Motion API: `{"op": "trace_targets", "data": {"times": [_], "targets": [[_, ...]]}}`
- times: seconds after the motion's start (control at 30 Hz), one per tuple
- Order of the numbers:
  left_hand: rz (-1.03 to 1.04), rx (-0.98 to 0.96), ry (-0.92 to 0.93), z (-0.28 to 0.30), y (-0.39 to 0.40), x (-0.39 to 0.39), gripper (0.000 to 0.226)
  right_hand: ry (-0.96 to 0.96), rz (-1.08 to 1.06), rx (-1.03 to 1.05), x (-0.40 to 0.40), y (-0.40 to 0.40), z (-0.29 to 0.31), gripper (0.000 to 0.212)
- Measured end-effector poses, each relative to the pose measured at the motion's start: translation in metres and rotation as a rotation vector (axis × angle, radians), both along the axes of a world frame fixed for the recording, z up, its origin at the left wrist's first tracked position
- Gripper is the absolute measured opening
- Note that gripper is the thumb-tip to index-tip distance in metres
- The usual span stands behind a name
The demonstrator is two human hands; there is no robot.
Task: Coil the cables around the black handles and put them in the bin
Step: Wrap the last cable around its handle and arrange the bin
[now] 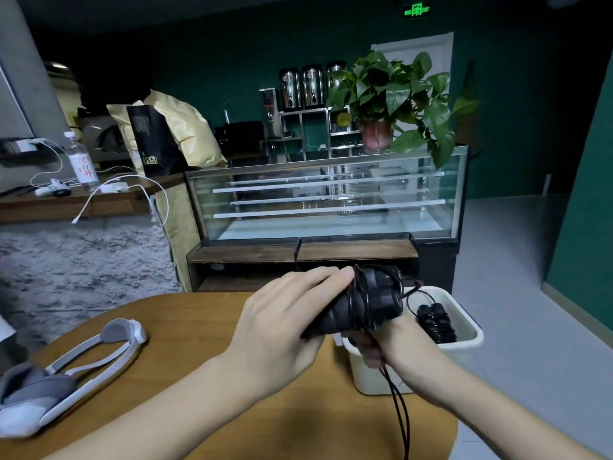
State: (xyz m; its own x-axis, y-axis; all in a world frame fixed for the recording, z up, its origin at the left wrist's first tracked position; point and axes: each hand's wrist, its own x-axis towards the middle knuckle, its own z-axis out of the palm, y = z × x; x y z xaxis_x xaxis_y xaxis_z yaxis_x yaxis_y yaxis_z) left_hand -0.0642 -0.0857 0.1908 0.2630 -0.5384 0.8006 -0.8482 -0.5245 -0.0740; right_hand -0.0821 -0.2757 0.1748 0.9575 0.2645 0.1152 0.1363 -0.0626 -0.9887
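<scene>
You held black handle above bin's near-left corner. Left hand grip curled round handle, steadying it for winding. Right hand pinched slack cable, likely feeding next turn. One coiled handle lay inside bin.

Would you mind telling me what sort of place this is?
Probably a café or drinks shop: a glass display case, metal drink urns on a back counter, and a lit exit sign.
</scene>
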Motion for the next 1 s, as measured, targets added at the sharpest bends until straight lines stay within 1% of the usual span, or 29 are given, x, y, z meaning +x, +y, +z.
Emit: {"op": "trace_targets", "data": {"times": [0.03,0.1,0.2,0.3,0.37,0.47,0.57,0.63,0.67,0.73,0.8,0.87,0.93,1.0], "targets": [[0.062,-0.008,0.015,0.001,0.000,0.000,0.075,-0.001,0.007,-0.004,-0.001,0.005,-0.008,0.041],[0.207,0.003,0.028,0.003,0.002,0.006,0.077,-0.094,-0.032,-0.117,-0.008,0.010,-0.015,0.037],[0.401,0.126,-0.040,-0.003,0.007,0.022,0.074,-0.281,-0.072,-0.281,-0.022,0.010,-0.002,0.037],[0.483,0.216,-0.084,-0.009,0.016,0.035,0.083,-0.410,-0.159,-0.480,-0.034,0.004,0.017,0.038],[0.493,0.252,-0.117,-0.010,0.019,0.035,0.083,-0.449,-0.217,-0.563,-0.038,-0.001,0.027,0.030],[0.440,0.312,-0.155,-0.007,0.018,0.030,0.071,-0.484,-0.256,-0.666,-0.040,-0.008,0.044,0.022],[0.339,0.413,-0.156,-0.005,0.022,0.025,0.071,-0.520,-0.253,-0.602,-0.034,-0.017,0.060,0.016],[0.250,0.461,-0.164,-0.006,0.024,0.023,0.077,-0.556,-0.240,-0.577,-0.026,-0.024,0.067,0.012],[0.208,0.466,-0.154,-0.005,0.024,0.022,0.079,-0.564,-0.227,-0.567,-0.022,-0.026,0.069,0.012],[0.135,0.416,-0.097,-0.003,0.022,0.018,0.079,-0.548,-0.186,-0.528,-0.013,-0.030,0.072,0.014],[0.087,0.357,-0.064,-0.002,0.020,0.014,0.080,-0.522,-0.112,-0.485,-0.006,-0.032,0.075,0.014],[0.021,0.342,-0.044,-0.003,0.018,0.011,0.081,-0.490,-0.019,-0.440,-0.001,-0.035,0.075,0.013],[-0.057,0.346,-0.060,-0.006,0.016,0.008,0.079,-0.471,0.047,-0.404,0.004,-0.037,0.072,0.013],[-0.089,0.354,-0.135,-0.007,0.016,0.006,0.068,-0.446,0.087,-0.342,0.008,-0.039,0.066,0.013]]}}
